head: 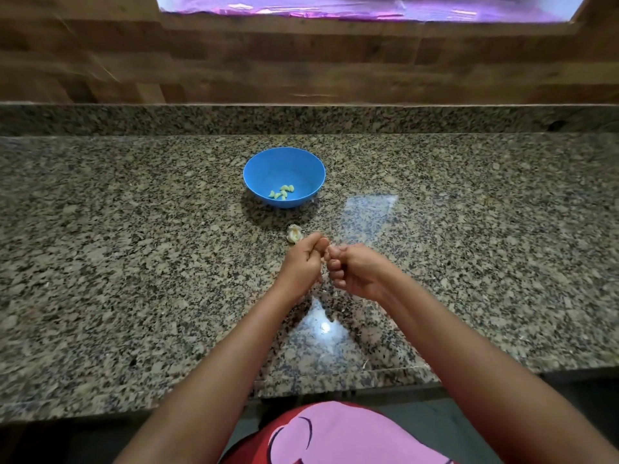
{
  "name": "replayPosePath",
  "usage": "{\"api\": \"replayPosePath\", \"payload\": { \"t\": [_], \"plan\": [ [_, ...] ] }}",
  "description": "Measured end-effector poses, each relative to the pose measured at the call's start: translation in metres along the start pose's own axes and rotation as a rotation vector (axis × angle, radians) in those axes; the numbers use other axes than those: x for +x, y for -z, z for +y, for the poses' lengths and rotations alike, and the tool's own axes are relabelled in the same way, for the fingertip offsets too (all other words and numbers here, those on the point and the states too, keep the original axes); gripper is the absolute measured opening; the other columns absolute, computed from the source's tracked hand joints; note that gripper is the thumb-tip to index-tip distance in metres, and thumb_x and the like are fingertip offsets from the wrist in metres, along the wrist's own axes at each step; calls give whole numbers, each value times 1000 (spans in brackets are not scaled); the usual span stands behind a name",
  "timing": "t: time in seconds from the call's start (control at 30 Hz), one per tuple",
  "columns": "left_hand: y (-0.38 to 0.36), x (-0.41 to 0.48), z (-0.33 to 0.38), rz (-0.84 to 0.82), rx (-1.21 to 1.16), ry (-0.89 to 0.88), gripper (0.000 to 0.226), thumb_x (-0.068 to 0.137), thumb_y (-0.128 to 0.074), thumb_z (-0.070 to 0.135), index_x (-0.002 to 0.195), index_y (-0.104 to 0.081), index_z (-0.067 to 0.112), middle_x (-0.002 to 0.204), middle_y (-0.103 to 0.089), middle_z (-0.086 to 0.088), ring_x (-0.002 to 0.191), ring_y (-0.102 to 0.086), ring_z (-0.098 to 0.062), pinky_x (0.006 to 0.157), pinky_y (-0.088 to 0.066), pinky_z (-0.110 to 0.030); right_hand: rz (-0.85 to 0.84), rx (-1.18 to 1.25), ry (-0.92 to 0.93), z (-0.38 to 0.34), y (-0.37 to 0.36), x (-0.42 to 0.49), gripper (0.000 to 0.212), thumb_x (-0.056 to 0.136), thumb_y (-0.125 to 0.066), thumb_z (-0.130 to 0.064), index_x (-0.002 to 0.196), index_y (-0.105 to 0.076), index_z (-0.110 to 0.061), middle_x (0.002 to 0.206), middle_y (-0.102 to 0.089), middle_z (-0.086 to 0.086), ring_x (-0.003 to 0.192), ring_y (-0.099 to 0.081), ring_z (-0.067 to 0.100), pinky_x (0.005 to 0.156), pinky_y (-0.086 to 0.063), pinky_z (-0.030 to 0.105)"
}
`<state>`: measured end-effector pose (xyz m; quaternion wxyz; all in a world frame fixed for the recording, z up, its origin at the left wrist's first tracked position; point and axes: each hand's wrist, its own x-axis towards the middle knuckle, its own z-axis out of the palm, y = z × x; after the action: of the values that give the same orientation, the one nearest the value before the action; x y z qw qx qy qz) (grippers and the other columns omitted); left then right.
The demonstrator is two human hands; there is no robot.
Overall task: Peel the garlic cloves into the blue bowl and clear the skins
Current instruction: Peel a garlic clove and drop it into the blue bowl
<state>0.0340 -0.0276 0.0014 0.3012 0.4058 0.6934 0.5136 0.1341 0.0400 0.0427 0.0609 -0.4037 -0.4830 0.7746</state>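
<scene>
A blue bowl [284, 162] stands on the granite counter, with several peeled garlic cloves [282, 192] at its bottom. The rest of a garlic bulb [294, 233] in its papery skin lies on the counter just in front of the bowl. My left hand [303, 261] and my right hand [355, 267] meet fingertip to fingertip right below the bulb. Both are curled tight around a small garlic clove that the fingers almost wholly hide. A few thin bits of skin [365, 363] lie on the counter near the front edge.
The speckled granite counter [134, 246] runs left and right, with a raised granite lip and a wooden wall behind it. Its front edge [201, 401] is close to my body. A bright light glare [323, 326] sits between my forearms.
</scene>
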Motion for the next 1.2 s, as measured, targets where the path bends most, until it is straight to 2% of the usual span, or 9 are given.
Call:
{"api": "replayPosePath", "payload": {
  "t": [0.07, 0.17, 0.23, 0.3, 0.5, 0.63, 0.93, 1.07, 1.2],
  "plan": [
    [0, 1, -3, 36, 59, -23, 31, 98, -44, 18, 69, -49, 25, 64, -53, 4, 53, -44, -8, 50, -37, -25, -18, 14, -9, -1, 1, 1, 28, 100, -36, -17, 76, -48, -9, 53, -45, -3, 42, -38, 7, 39, -34, 17],
    [-3, 8, -3, 35, 45, 177, 33, 98, -43, 29, 70, -57, 20, 58, -52, 0, 47, -40, -10, 46, -34, -24, 229, -803, 251, 13, -3, 0, 19, 98, -40, -14, 88, -54, -6, 72, -54, 2, 53, -44, 10, 49, -40, 19],
    [-2, 11, -1, -47, -163, 336, 34, 99, -43, 30, 74, -58, 13, 51, -44, 4, 38, -35, -8, 39, -31, -22, 287, -1055, 423, 21, -1, 2, 15, 97, -39, -9, 91, -52, -10, 79, -55, 2, 58, -48, 10, 52, -44, 19],
    [6, 12, -1, -95, -232, 398, 32, 99, -42, 30, 75, -53, 11, 55, -42, 3, 38, -36, -8, 39, -34, -24, 265, -985, 409, 22, 5, 3, 14, 97, -39, -12, 90, -51, -12, 82, -57, 3, 63, -52, 12, 54, -48, 21],
    [13, 0, -8, -112, 441, 162, 24, 93, -55, 30, 89, -66, 9, 78, -60, -1, 70, -58, -15, 68, -50, -29, 174, -479, 193, 22, 30, 7, 9, 90, -56, -11, 87, -62, -4, 78, -67, 11, 52, -56, 12, 45, -45, 19],
    [8, -6, -11, -63, 659, 15, 15, 84, -68, 26, 89, -68, 12, 83, -48, 6, 79, -50, -11, 73, -40, -24, 155, -316, 151, 23, 35, 10, 9, 87, -57, -4, 89, -64, 2, 72, -64, 11, 55, -56, 15, 50, -50, 21],
    [7, -10, -19, -29, 537, -22, 18, 91, -58, 21, 101, -68, 10, 94, -52, 1, 87, -48, -10, 81, -40, -20, 143, -279, 139, 23, 35, 9, 14, 90, -53, -4, 91, -61, 7, 67, -62, 10, 53, -55, 16, 48, -50, 20],
    [7, -8, -16, 22, 346, 51, 15, 86, -66, 19, 101, -67, 15, 88, -58, 7, 75, -56, -3, 62, -42, -9, 121, -306, 148, 22, 33, 7, 12, 89, -54, -6, 86, -62, 1, 65, -61, 7, 50, -55, 13, 47, -48, 18],
    [7, -6, -7, -132, 46, 158, 11, 92, -56, 32, 95, -62, 24, 75, -61, 7, 57, -54, -1, 47, -40, -15, 58, -406, 152, 18, 30, 4, 16, 92, -52, -10, 92, -62, 2, 65, -58, 3, 52, -53, 10, 46, -45, 17]
  ]
}}
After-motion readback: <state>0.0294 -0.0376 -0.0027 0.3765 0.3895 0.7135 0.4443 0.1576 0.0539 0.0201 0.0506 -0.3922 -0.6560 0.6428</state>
